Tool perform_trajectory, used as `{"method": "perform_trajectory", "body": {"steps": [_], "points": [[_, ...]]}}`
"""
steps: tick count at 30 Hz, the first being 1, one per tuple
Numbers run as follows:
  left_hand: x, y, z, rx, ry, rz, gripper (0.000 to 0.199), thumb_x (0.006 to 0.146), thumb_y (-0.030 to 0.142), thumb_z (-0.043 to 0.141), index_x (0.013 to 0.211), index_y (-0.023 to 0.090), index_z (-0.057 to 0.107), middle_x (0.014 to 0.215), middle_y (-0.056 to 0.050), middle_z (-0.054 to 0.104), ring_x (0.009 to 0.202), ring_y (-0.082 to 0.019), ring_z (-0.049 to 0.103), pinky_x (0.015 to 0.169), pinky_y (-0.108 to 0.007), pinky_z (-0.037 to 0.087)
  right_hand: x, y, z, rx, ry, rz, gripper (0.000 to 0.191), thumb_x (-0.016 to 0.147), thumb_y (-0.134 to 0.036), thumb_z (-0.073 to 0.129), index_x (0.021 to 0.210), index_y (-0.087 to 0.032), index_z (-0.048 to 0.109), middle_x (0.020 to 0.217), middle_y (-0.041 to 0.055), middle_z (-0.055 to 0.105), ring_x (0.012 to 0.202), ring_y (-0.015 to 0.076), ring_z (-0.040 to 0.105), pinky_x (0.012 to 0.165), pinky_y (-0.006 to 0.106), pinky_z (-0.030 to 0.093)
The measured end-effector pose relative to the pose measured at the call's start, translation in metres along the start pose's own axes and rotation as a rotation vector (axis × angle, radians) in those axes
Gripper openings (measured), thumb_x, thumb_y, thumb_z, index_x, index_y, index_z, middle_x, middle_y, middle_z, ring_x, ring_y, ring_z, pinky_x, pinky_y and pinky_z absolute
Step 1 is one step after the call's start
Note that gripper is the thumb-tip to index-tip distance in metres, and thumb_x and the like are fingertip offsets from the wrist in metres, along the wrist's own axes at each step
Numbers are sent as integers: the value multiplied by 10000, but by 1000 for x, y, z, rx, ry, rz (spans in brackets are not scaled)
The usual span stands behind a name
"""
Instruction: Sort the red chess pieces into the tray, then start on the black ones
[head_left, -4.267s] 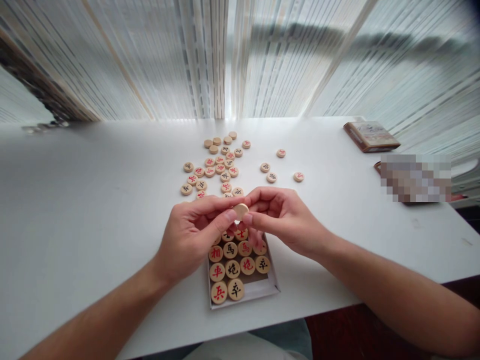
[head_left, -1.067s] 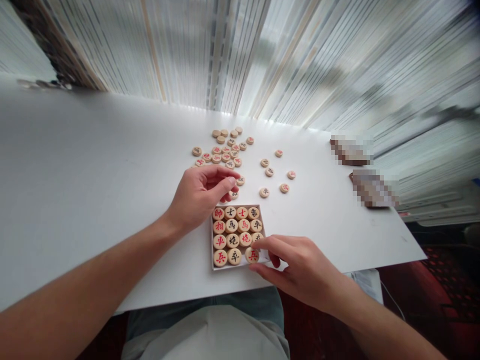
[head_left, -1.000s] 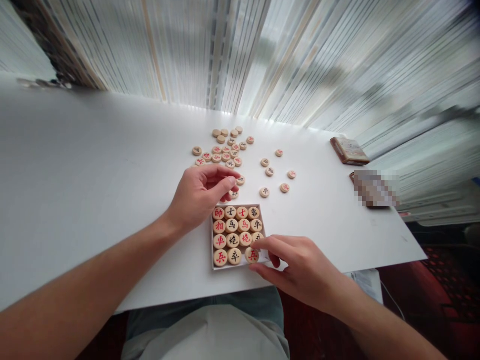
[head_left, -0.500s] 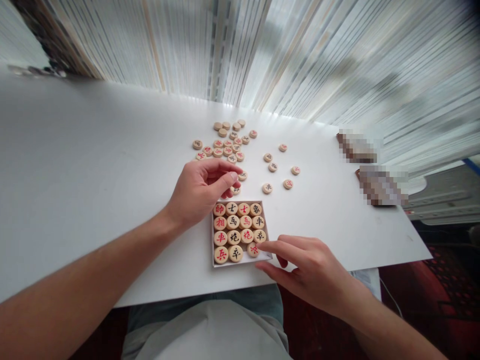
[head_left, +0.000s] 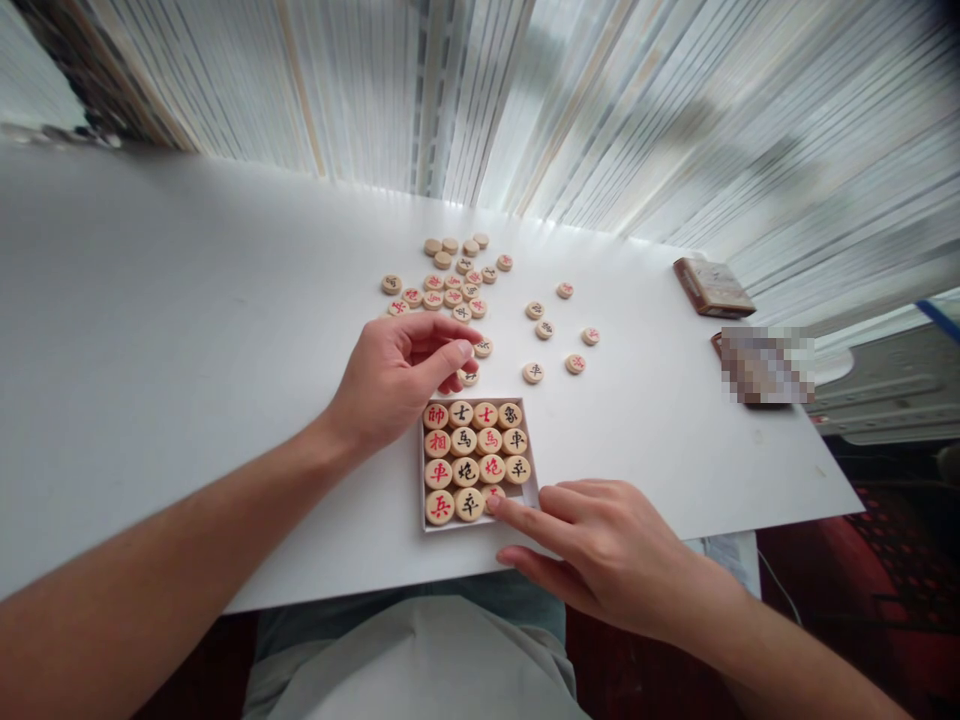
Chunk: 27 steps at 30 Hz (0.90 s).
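Observation:
A shallow white box [head_left: 534,482] near the table's front edge holds rows of round xiangqi pieces with red or black characters. My right hand [head_left: 600,540] has its index fingertip on a red-marked xiangqi piece [head_left: 492,497] in the front row, partly covering it. The thumb is held apart, below the box's right corner. A small gap shows to the right of that piece. Just beyond the box hovers my left hand [head_left: 409,375], fingers loosely curled and thumb apart, with nothing visible in it. Its fingertips are close to a black-marked piece [head_left: 484,348], partly hidden.
Loose xiangqi pieces [head_left: 453,298] lie in a cluster toward the back of the white table [head_left: 187,330]. Several others, including a black-marked one [head_left: 533,373], are scattered to the right. A brown box [head_left: 712,288] stands at the far right, near the striped curtain.
My right index finger has moved left with the red-marked piece, which now sits against its neighbour in the front row. The left hand has stayed nearly in place.

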<state>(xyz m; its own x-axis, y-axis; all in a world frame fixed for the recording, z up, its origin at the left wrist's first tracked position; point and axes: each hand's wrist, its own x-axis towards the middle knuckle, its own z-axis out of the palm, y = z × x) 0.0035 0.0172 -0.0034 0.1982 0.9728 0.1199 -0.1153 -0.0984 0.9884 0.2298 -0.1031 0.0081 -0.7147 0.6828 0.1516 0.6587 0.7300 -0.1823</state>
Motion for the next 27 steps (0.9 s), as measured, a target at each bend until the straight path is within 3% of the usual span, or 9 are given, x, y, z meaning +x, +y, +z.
{"method": "perform_trajectory", "body": {"steps": [5,13,22,27], "points": [[1,-1,0,-8,-7,10,70,880,151,765,916,137,823,743,-24,782,661,-136,737,585,-225,598,-1,4,-1,30,-15,-9,367,1177,-384,442,1292,-179,725,692,-19,614,536,168,517,561,338,296],[1,0,-2,-11,5,12,81,886,145,755,920,145,828,746,-19,785,650,-123,726,584,-212,591,-10,13,-6,134,80,51,247,1114,-280,592,1261,-169,757,679,-37,578,526,140,489,539,310,334],[13,-3,-22,65,131,81,95,898,213,756,913,172,840,755,-21,791,607,-117,686,590,-232,569,26,42,-45,165,278,74,165,1061,-231,687,1027,-129,812,664,-23,644,522,84,534,556,230,402],[16,-5,-25,101,144,87,100,893,233,757,912,169,832,749,-24,782,598,-122,673,576,-242,553,32,23,-43,168,-14,9,252,1088,-230,612,942,-178,810,652,-15,639,517,113,533,536,299,344]]}}
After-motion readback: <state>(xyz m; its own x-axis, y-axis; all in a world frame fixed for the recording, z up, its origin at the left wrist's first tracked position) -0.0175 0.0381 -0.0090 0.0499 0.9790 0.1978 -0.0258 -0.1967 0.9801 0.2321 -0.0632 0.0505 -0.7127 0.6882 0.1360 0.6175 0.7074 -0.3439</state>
